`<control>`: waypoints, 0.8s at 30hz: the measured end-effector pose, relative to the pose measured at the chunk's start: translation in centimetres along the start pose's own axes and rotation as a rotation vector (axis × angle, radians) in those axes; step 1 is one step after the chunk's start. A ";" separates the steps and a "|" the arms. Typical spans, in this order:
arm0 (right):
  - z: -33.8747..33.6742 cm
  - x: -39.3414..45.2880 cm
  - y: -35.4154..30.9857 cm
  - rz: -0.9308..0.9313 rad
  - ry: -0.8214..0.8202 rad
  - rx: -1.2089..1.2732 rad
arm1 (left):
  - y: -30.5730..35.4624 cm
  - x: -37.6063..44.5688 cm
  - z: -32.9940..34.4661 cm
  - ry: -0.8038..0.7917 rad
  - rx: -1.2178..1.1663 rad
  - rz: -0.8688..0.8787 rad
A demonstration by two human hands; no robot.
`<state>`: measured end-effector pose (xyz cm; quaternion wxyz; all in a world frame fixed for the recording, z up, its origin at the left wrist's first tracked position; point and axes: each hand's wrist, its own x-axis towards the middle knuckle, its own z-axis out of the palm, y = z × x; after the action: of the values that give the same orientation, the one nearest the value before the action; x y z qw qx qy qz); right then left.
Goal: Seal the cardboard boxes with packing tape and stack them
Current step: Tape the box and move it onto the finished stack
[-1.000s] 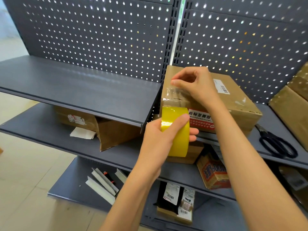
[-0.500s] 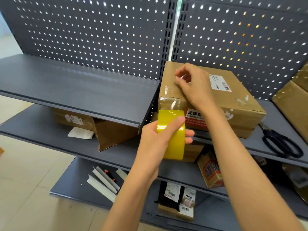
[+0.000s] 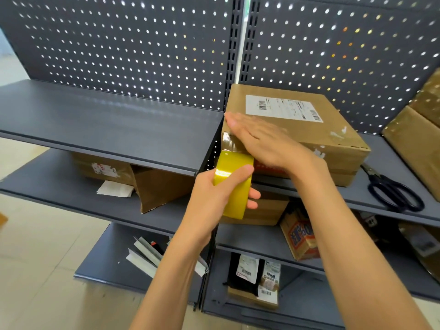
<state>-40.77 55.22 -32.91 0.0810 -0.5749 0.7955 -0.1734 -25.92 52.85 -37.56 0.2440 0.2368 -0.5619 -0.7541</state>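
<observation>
Two bare hands are recorded at a dark grey metal shelf unit with a perforated back panel [image 3: 119, 51].

Item 1: flat brown cardboard box with a white shipping label [image 3: 297, 125]. It is set on the right-hand grey shelf [image 3: 381, 186], its left corner at the upright. Clear packing tape is seen wrapped over that near-left corner.

Item 2: roll of yellow packing tape [image 3: 234, 184]. It is gripped by the left hand [image 3: 214, 194], thumb across the outer face and fingers curled round the far side, and is held just below the box corner. The roll is judged to be kept low and close so that the strip stays taut.

Item 3: right hand [image 3: 259, 136]. It is laid flat, fingers straight and together, on the box top at the taped corner; nothing is grasped. The pose is judged to be a pressing or smoothing of the tape; the hand is blurred.

Item 4: black-handled scissors [image 3: 392, 191], laid on the same shelf right of the box, presumably kept ready for cutting.

Not determinable: the tape strip between roll and box is hidden behind the hands. Red print on the box front is mostly covered. Further brown boxes [image 3: 419, 144] at the right edge are cut off.
</observation>
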 end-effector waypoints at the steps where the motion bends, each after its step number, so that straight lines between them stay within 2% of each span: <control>1: -0.1 0.0 0.0 0.009 -0.014 -0.003 | -0.1 0.0 -0.1 0.002 0.007 -0.002; 14: 0.5 -0.3 -0.5 0.053 0.030 -0.078 | -1.9 -0.9 0.4 0.078 0.010 -0.030; 18: 0.3 -0.4 -1.0 0.108 0.051 0.065 | -1.9 -0.7 0.2 0.079 0.022 -0.016; 21: 0.2 -0.4 -0.6 0.130 0.139 0.249 | -2.1 -0.7 0.2 0.063 0.043 -0.008; 24: 0.1 -1.2 0.1 0.050 0.358 0.403 | -2.4 -0.7 0.4 0.054 0.067 -0.006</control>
<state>-40.39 56.32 -33.13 0.0562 -0.4874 0.7607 -0.4249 -25.88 54.16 -39.73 0.2486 0.2668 -0.5795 -0.7288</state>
